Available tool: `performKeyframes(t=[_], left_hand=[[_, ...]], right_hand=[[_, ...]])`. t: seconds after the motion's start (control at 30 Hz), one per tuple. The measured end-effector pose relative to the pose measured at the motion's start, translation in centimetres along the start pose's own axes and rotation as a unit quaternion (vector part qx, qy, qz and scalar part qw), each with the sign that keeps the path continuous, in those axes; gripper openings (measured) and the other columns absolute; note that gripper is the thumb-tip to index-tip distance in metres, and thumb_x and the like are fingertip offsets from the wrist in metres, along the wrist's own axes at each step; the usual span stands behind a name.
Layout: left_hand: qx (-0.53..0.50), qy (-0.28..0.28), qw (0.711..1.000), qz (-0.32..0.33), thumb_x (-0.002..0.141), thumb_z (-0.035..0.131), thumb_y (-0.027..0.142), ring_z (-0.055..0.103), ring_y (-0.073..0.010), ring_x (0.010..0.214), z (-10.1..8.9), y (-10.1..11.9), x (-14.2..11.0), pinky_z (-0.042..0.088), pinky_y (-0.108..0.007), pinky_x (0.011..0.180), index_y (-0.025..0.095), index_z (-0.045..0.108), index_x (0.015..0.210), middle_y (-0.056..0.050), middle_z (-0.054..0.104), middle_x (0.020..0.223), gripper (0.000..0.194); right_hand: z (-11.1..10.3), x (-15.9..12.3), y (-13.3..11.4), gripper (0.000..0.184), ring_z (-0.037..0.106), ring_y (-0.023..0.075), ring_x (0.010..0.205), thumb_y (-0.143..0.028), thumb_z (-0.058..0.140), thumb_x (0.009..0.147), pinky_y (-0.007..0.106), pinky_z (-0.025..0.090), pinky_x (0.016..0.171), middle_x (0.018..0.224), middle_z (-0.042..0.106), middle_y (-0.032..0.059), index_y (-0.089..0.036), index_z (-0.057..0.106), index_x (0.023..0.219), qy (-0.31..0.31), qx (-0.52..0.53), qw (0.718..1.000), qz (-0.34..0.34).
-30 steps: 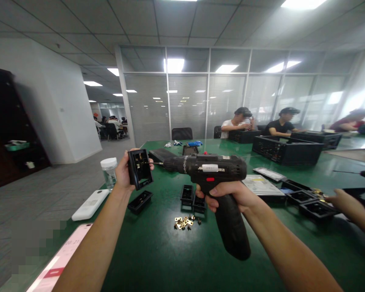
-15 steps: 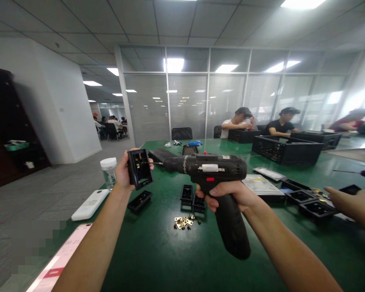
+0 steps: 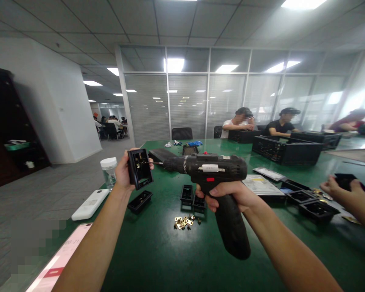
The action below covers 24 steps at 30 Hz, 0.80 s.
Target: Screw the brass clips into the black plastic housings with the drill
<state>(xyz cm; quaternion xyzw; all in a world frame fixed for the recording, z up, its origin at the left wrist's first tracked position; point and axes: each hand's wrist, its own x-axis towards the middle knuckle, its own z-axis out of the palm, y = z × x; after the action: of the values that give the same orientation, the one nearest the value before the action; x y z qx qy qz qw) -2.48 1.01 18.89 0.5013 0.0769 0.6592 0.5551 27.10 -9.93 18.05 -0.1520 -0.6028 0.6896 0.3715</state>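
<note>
My left hand (image 3: 123, 172) is closed round a small black plastic housing (image 3: 139, 168), held upright above the green table (image 3: 158, 247). My right hand (image 3: 228, 194) grips the handle of a black cordless drill (image 3: 214, 170), a finger at its red trigger. The drill's bit points left and meets the inside of the housing. Below, on the table, lie a pile of small brass parts (image 3: 185, 222) and more black housings (image 3: 140, 201) (image 3: 192, 196).
A phone (image 3: 56, 263), a white remote (image 3: 89, 204) and a clear jar (image 3: 108, 172) sit at the left edge. A co-worker's hand (image 3: 349, 194) at the right holds a black part over black trays (image 3: 318, 209). Black crates (image 3: 287, 150) and seated people are at the far side.
My hands, the housing and the drill have stayed put. The co-worker's hand at the right has risen and now holds a black part.
</note>
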Motion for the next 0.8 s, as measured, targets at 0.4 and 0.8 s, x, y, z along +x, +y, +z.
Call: performKeyframes(t=[0.4, 0.8], left_hand=[[0.010, 0.016, 1.000, -0.009, 0.085, 0.057, 0.053, 0.069, -0.0270, 0.073, 0.14, 0.17, -0.15, 0.057, -0.039, 0.059, 0.020, 0.063, 0.095, -0.009, 0.070, 0.082, 0.036], [0.012, 0.017, 1.000, -0.003, 0.086, 0.056, 0.053, 0.069, -0.0266, 0.071, 0.36, 0.25, -0.11, 0.056, -0.038, 0.058, 0.020, 0.062, 0.094, -0.007, 0.069, 0.081, 0.034]], right_hand=[[0.19, 0.06, -0.13, 0.028, 0.053, 0.0057, 0.059, -0.022, 0.068, 0.074, 0.020, 0.051, 0.056, 0.091, 0.060, 0.0070, -0.008, 0.064, 0.098, -0.002, 0.002, 1.000, -0.001], [-0.06, 0.01, 0.00, 0.029, 0.051, 0.0057, 0.059, -0.024, 0.068, 0.075, 0.019, 0.049, 0.056, 0.086, 0.060, 0.0065, -0.008, 0.063, 0.098, -0.002, -0.009, 1.000, 0.005]])
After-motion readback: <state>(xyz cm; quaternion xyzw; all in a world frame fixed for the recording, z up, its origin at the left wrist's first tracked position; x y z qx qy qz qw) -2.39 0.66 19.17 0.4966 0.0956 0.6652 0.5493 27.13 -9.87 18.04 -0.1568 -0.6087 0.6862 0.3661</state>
